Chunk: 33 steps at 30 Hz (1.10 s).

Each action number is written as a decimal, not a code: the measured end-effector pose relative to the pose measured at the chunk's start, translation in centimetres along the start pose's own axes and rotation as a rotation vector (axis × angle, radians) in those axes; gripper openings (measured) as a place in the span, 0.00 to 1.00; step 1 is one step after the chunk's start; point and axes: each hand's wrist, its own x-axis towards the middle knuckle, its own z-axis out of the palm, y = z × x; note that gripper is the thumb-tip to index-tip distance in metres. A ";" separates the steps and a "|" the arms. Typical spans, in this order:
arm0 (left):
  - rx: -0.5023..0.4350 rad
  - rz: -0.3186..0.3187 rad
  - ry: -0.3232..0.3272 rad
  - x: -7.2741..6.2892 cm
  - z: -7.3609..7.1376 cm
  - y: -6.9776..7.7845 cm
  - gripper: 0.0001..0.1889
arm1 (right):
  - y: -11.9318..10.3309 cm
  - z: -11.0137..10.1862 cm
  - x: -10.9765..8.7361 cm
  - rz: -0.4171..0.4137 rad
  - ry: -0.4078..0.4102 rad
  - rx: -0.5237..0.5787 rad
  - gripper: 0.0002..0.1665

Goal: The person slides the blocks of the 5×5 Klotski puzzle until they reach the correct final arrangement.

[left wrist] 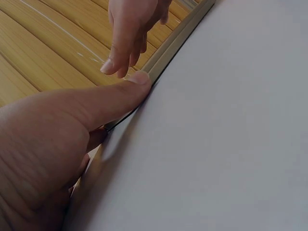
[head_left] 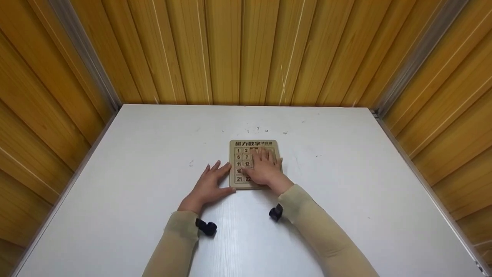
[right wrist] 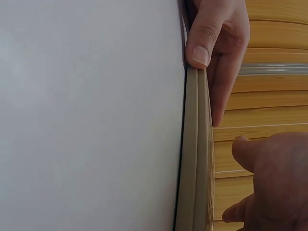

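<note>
A wooden number slide puzzle (head_left: 253,186) lies flat on the white table, with dark lettering along its far edge and rows of square numbered tiles (head_left: 239,157). My left hand (head_left: 207,187) touches its near left corner, thumb against the near edge and straight fingers along the left side. Palm down over the tiles is my right hand (head_left: 265,168), fingers spread, hiding the middle and right columns. In the right wrist view, the right hand (right wrist: 279,178) appears slightly above the puzzle's face, while the left thumb (right wrist: 199,53) presses the board's edge (right wrist: 191,144).
The white table (head_left: 134,154) extends around the puzzle, with small dark marks near its far side. Yellow wood-plank panels (head_left: 238,54) stand behind and at both sides. A small black device (head_left: 207,227) is fixed on the left sleeve, another (head_left: 276,212) on the right.
</note>
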 end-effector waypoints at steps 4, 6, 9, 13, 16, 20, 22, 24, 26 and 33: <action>-0.010 -0.009 -0.006 0.0 -0.1 0.1 0.46 | 0.4 0.0 -0.1 0.017 -0.003 -0.008 0.54; -0.016 -0.013 -0.006 -0.1 -0.1 0.1 0.46 | 0.5 0.1 -0.1 0.012 -0.003 -0.015 0.54; -0.017 -0.006 0.000 -0.1 0.0 0.0 0.46 | 0.4 0.2 0.0 0.006 0.003 -0.026 0.53; -0.014 -0.002 0.000 -0.1 0.0 0.0 0.46 | 0.1 0.2 0.0 0.002 0.004 -0.036 0.53; -0.009 -0.006 -0.008 -0.1 -0.1 0.2 0.45 | -0.2 0.3 0.0 -0.006 0.000 -0.041 0.52; -0.001 -0.012 -0.011 0.0 -0.1 0.3 0.45 | -0.5 0.4 0.0 -0.034 -0.010 -0.042 0.52; 0.001 -0.014 -0.010 0.0 -0.1 0.3 0.45 | -0.6 0.5 0.1 -0.050 -0.017 -0.042 0.52; -0.004 -0.016 -0.009 0.0 -0.1 0.3 0.46 | -0.6 0.6 0.2 -0.059 -0.020 -0.034 0.52; -0.009 -0.018 -0.009 0.0 0.0 0.2 0.46 | -0.4 0.6 0.2 -0.066 -0.021 -0.023 0.53; -0.007 -0.007 -0.008 0.0 -0.1 0.1 0.46 | 1.0 0.0 -0.1 -0.019 -0.003 0.030 0.54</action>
